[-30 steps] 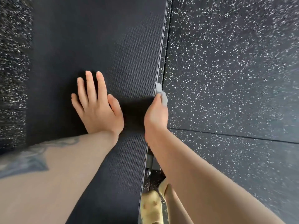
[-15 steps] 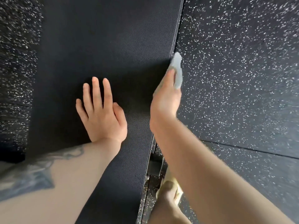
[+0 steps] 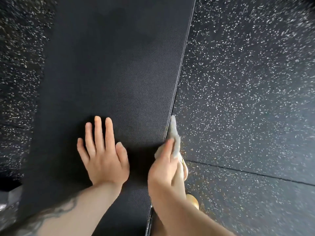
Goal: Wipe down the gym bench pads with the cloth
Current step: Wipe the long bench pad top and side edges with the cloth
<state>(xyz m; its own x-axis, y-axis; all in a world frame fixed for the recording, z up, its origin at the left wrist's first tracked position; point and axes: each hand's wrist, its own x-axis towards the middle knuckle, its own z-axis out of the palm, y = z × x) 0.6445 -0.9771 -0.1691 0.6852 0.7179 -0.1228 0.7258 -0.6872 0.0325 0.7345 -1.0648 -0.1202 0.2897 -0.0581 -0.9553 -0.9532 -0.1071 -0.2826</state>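
We look down on the black bench pad (image 3: pixel 110 74), which runs from 6 o'clock up to 12 o'clock through the middle of the view. Our left hand (image 3: pixel 104 155) lies flat on it near 7 o'clock, fingers straight and slightly spread. Our right hand (image 3: pixel 163 169), just toward 3 o'clock from the left one, grips the pale cloth (image 3: pixel 174 138) against the pad's right edge, fingers curled round it. The cloth sticks out past the fingertips toward 12 o'clock. Speckled rubber floor (image 3: pixel 247 99) fills the 3 o'clock side.
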